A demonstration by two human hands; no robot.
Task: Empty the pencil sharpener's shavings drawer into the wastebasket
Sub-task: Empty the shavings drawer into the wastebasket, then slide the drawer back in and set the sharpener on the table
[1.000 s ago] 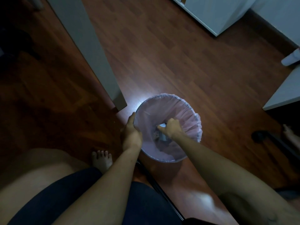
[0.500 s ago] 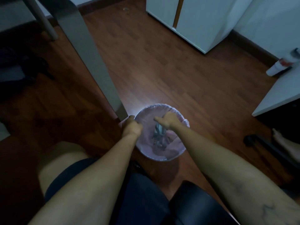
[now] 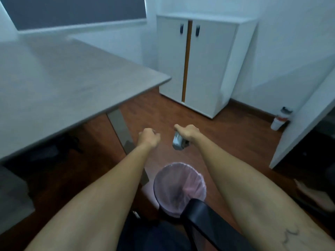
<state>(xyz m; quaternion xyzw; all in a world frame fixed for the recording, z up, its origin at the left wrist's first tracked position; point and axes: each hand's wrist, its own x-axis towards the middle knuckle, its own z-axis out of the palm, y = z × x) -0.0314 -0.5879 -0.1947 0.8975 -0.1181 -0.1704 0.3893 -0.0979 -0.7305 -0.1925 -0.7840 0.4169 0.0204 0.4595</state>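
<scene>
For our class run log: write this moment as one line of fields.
right hand: holds shavings drawer | left hand: closed, seemingly empty | wastebasket: on floor below arms | phase: drawer lifted clear

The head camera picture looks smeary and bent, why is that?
Head view: motion blur softens the desk and the drawer in the right hand; the wide lens bows the cabinet; dim, bluish light.
</scene>
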